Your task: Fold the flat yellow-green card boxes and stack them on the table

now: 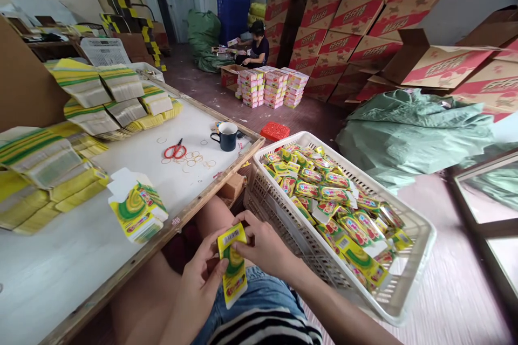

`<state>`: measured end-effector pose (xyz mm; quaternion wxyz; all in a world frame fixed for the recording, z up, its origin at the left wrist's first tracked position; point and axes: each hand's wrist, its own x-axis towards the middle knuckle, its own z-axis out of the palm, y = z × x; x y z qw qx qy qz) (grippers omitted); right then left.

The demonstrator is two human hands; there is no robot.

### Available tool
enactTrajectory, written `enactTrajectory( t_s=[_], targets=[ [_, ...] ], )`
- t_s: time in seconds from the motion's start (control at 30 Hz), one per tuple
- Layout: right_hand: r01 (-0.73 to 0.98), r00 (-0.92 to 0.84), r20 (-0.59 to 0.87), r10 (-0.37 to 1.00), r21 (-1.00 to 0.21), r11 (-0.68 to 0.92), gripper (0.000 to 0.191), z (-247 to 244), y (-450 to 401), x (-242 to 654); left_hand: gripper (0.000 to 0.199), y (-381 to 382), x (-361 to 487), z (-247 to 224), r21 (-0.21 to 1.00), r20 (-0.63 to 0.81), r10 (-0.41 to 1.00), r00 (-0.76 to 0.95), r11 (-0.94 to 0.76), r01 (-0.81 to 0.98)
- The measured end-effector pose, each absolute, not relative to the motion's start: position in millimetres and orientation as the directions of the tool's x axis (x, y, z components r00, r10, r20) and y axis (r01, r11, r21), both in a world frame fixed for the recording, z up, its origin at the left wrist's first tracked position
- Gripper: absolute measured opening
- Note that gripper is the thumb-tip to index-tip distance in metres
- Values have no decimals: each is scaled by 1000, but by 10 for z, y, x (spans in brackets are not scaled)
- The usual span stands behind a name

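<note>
Grip: our left hand (203, 269) and right hand (262, 240) pinch one carton (233, 272) narrowly, over our lap.
Table (44, 275): we see one open box (140, 209), one scissors (175, 151), one mug (228, 139).
Crate (428, 248): packs (335, 194), too many for us to count.

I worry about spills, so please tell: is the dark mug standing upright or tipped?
Upright. The dark mug stands on the white tabletop, rim and pale inside facing up; whether it holds liquid, I cannot tell.
</note>
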<state>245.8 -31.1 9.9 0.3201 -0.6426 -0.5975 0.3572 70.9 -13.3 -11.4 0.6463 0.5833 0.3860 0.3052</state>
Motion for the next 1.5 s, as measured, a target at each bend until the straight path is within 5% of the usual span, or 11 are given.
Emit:
enactTrajectory(
  t_s=[0.2, 0.37, 0.6, 0.9, 1.07, 1.17, 1.23, 1.37, 1.5],
  targets=[
    [582, 8, 15, 1000, -813, 8, 11, 33, -310, 2422, 45, -92, 666, -127, 983, -172, 864, 472, 179, 30],
    [367, 44, 125, 991, -925, 100, 16, -9, -326, 2493, 43, -47, 695, -121, 984, -158, 877, 453, 176, 2],
    [19, 145, 77, 986, -997, 75, 27, -89, -322, 2500, 37, -85, 798, -140, 987, -125, 880, 459, 156, -30],
    [311, 209, 124, 970, -949, 54, 21, 26, -337, 2919, 34, -41, 1005, -105, 999, -41, 901, 432, 27, 40],
    [571, 485, 188, 854, -808, -146, 18, 63, -316, 3976, 41, 231, 603, -32, 969, 67, 989, 134, -96, 229],
    [649, 495, 134, 858, -714, -263, 12, -167, -295, 4378, 38, 517, 199, 49, 852, 262, 959, -103, -180, 492],
    [678, 472, 79, 878, -669, -304, 14, -386, -269, 4462, 41, 706, -42, 50, 672, 424, 901, -87, -249, 697],
    [699, 463, 62, 884, -640, -320, 20, -691, -222, 4402, 48, 948, -360, -114, 397, 297, 928, 225, -335, 854],
    [679, 480, 124, 868, -679, -278, 21, -678, -192, 4207, 51, 988, -471, -235, 288, 281, 924, 259, -339, 896]
  ],
)
